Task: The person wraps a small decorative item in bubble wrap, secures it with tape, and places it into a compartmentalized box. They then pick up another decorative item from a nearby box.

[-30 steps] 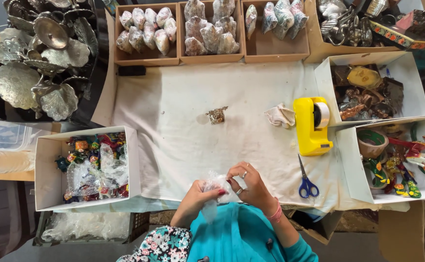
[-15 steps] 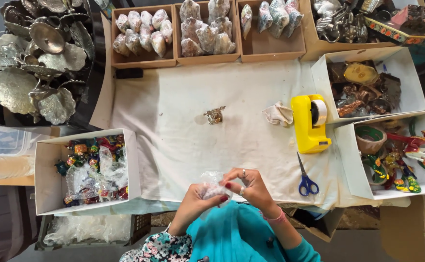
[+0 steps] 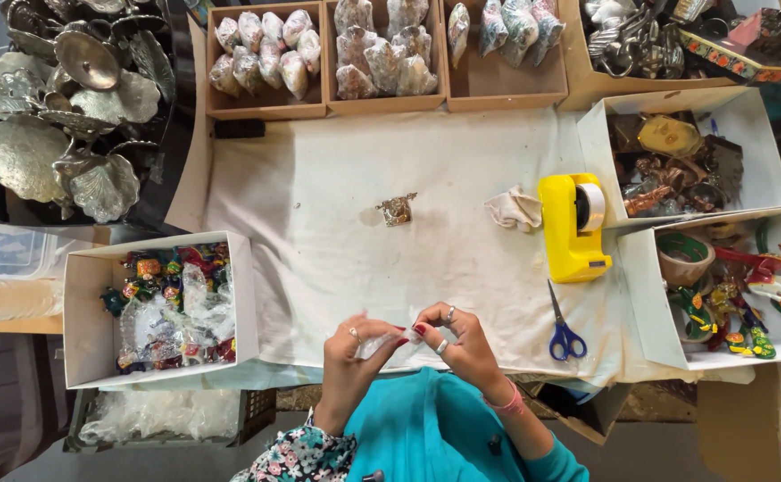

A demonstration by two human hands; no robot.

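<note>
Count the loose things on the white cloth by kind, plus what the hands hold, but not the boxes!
Yellow tape dispenser: 1
Blue-handled scissors: 1
Small metal figurine: 1
Crumpled rag: 1
Clear plastic bag: 1
Total: 5

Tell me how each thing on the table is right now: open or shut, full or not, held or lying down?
Small clear plastic bag: held between both hands.
Left hand: fingers pinching the bag.
Right hand: fingers pinching the bag.
Blue-handled scissors: shut, lying flat.
Yellow tape dispenser: loaded with a roll.
Small metal figurine: alone on the cloth, unwrapped.
White box of colourful figurines: open, filled.
Right-hand wooden tray: partly filled.
</note>
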